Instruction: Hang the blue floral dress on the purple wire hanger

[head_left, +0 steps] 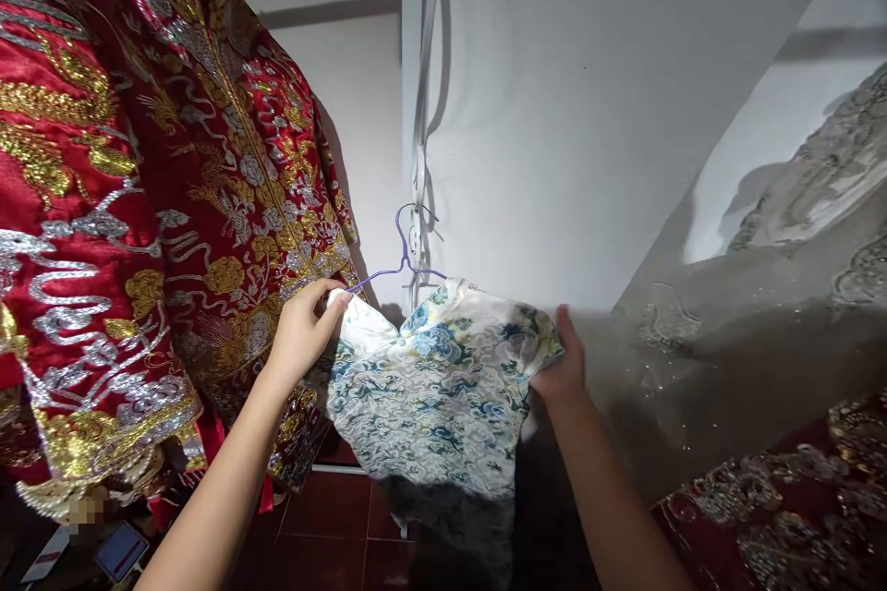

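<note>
A white top with a blue and yellow pattern point(430, 388) hangs in front of me on a thin purple wire hanger point(406, 263). My left hand point(309, 323) pinches the top's left shoulder, thumb in front, close to the hanger's arm. At the other shoulder my right hand point(560, 365) grips the sleeve edge, its fingers partly hidden behind the cloth. The hanger's hook stands up at the middle, in front of a white cable; whether it rests on anything I cannot tell. The top's lower part lies in shadow.
A red jacket with gold and silver embroidery point(228, 166) hangs at the left. Pale beaded, sheer fabric point(665, 388) and dark red embroidered cloth point(776, 499) are at the right. White cables point(422, 92) run down the wall. A small device with a screen point(121, 551) lies bottom left, above red floor tiles point(322, 517).
</note>
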Motion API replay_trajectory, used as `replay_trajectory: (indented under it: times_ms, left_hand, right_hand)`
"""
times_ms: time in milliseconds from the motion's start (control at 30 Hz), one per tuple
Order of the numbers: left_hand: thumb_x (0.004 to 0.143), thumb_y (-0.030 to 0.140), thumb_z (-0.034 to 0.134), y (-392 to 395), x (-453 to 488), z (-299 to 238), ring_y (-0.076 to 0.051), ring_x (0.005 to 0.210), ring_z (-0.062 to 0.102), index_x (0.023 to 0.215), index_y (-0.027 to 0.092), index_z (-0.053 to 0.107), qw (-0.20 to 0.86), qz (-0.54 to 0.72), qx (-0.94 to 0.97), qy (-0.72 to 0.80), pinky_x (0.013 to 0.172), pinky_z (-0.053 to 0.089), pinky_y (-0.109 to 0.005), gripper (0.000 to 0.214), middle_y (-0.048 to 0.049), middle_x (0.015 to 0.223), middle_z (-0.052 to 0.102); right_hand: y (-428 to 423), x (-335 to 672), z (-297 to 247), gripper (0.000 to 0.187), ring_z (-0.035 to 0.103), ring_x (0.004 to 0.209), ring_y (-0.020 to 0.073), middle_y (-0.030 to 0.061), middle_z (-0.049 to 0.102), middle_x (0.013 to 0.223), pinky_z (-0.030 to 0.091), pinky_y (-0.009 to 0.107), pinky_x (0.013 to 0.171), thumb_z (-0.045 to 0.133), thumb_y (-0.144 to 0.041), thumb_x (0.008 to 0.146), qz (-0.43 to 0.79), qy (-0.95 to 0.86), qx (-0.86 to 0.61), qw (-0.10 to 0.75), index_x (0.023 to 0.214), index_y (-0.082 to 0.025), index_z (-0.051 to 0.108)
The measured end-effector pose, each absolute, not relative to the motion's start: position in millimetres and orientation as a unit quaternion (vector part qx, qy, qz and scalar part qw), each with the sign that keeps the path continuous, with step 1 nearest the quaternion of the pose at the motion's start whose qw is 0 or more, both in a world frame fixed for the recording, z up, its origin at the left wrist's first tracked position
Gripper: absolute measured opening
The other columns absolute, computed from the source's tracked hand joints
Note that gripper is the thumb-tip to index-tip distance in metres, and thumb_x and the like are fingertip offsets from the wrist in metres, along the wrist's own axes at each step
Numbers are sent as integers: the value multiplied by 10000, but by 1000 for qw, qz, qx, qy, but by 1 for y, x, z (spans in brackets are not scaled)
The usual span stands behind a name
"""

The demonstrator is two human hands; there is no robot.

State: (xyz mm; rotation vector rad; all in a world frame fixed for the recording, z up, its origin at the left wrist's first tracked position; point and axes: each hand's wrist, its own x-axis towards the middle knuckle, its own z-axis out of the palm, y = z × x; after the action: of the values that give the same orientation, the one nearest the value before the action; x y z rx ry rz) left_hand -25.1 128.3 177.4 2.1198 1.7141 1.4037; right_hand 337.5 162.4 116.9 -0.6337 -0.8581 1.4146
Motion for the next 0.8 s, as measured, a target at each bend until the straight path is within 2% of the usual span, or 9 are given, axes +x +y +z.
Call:
replay_trajectory:
  times_ms: [167,267,367,467,533,600,633,700,800]
  left_hand:
    - [873,471,602,135,-17,195,-158,614,534,897,189,678,-37,471,669,573,587,366,-253,293,-6,725,651]
    - [883,420,605,135,-12,198,-158,677,561,792,177,654,-19,494,689,530,639,384,-255,264,-13,754,652]
    - [916,392,577,126,-8,180,-151,695,569,842,176,655,102,513,707,475,669,417,-252,241,-8,770,646]
    - [923,370,584,114,3,148,-163,803,608,963,183,654,242,516,712,410,743,466,-263,203,-25,890,666]
    - [908,356,616,107,18,127,-172,856,622,983,183,658,321,512,709,363,783,483,-277,194,-39,934,674]
    - [888,345,651,103,40,112,-170,842,625,961,177,668,387,503,705,316,787,489,-281,185,-44,906,678]
    - [876,340,671,102,52,107,-171,839,627,952,174,672,416,497,703,294,789,489,-282,183,-47,893,680]
    - [854,333,705,103,78,103,-176,854,635,947,171,677,475,486,690,249,805,488,-286,189,-57,893,687]
    - [841,361,719,113,109,102,-175,851,646,900,172,677,574,511,611,188,826,488,-290,203,-56,864,688]
  right_hand:
    - [133,326,154,487,706,993,318,79,765,874,578,465,819,615,-694,767,564,-450,-253,644,876,-239,747]
    - [108,303,157,602,703,1005,311,94,760,900,568,456,828,512,-779,795,546,-559,-252,571,887,-237,759]
    - [93,285,133,710,681,1053,309,129,748,1007,532,481,919,363,-779,872,528,-710,-240,399,969,-200,761]
    - [93,270,86,527,564,1256,312,134,640,1304,403,517,1093,557,-560,895,350,-779,-363,372,1292,-220,627]
    - [97,257,50,804,361,1431,336,157,403,1541,304,557,1160,673,-446,829,214,-788,-445,369,1528,-231,339]
    - [101,243,22,1058,157,1506,366,189,148,1638,231,596,1186,725,-420,773,137,-808,-458,345,1592,-199,93]
    - [102,237,13,1099,105,1512,383,196,91,1646,202,612,1191,734,-414,759,110,-818,-450,339,1592,-190,52]
    - [105,230,6,1072,126,1504,405,206,134,1635,201,611,1196,731,-391,750,80,-822,-436,358,1582,-187,86]
    - [110,236,16,1003,282,1459,400,225,285,1580,308,561,1169,716,-361,754,88,-793,-436,416,1558,-166,148]
